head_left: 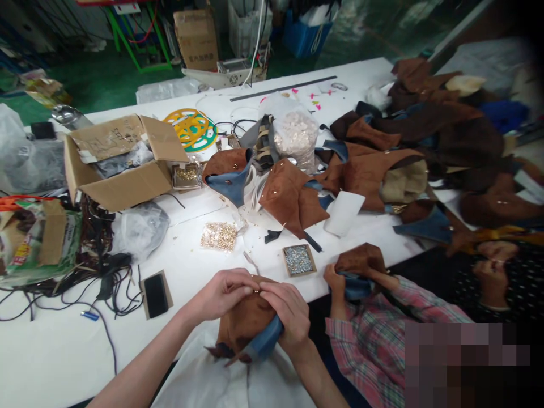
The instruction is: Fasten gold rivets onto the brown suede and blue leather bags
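A brown suede piece with blue lining [244, 323] lies over my lap at the table's front edge. My left hand [227, 292] pinches its upper edge. My right hand [289, 309] grips the same edge from the other side, thumb and fingers closed. Between the fingertips of both hands a small shiny metal stud [256, 290] shows on the suede. Beyond my hands lie a small box of silvery metal bits [299, 260] and a clear bag of gold-coloured bits [219, 236].
To the right, a co-worker in a plaid sleeve [365, 340] holds a similar brown piece [361, 258]; another person's hands [493, 269] are farther right. Suede pieces [293, 195] are heaped mid-table. At left are a cardboard box [123, 187], a phone [156, 295] and tangled cords [106, 283].
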The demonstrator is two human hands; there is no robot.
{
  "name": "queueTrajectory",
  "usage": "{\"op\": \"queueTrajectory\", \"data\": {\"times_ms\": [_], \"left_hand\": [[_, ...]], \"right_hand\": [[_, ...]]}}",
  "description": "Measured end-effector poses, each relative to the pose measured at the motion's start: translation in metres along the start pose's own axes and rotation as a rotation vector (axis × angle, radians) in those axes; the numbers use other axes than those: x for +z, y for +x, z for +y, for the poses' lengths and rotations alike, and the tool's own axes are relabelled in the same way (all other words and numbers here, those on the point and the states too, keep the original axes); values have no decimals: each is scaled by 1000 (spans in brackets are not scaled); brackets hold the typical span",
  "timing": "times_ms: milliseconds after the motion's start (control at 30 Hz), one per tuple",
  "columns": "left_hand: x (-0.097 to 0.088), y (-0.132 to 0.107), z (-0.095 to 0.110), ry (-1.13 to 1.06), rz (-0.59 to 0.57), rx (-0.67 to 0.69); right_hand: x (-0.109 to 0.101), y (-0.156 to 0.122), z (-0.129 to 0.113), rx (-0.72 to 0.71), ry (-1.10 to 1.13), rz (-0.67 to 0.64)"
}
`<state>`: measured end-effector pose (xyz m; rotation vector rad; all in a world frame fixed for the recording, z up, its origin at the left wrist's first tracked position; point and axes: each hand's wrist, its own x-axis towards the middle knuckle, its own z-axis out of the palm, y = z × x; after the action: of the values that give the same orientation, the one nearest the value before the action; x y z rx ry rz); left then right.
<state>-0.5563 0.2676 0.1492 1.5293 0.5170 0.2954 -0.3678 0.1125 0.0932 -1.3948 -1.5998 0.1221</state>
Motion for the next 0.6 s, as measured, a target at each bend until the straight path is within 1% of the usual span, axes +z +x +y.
{"op": "queueTrajectory", "data": {"times_ms": [100, 167, 233, 400, 467, 500, 533, 600], "left_hand": [[-3, -2, 5, 12, -20, 32], [-3, -2, 0, 18, -1, 39], [0, -1, -12, 1, 35, 25], [11, -1, -53, -78, 151, -39], [11, 3, -65, -104, 182, -77], [9, 7, -71, -109, 191, -98], [6, 12, -75, -106, 194, -117], [-1, 24, -86, -89, 180, -142]], "right_hand": [[3, 3, -2, 35, 3, 9], [8, 3, 0, 44, 8, 2], [14, 1, 4, 47, -7, -7], [29, -9, 15, 57, -39, -69], [37, -12, 19, 74, -44, -82], [41, -12, 22, 107, -45, -87], [46, -12, 26, 170, -43, -91], [58, -11, 42, 369, -21, -92]]}}
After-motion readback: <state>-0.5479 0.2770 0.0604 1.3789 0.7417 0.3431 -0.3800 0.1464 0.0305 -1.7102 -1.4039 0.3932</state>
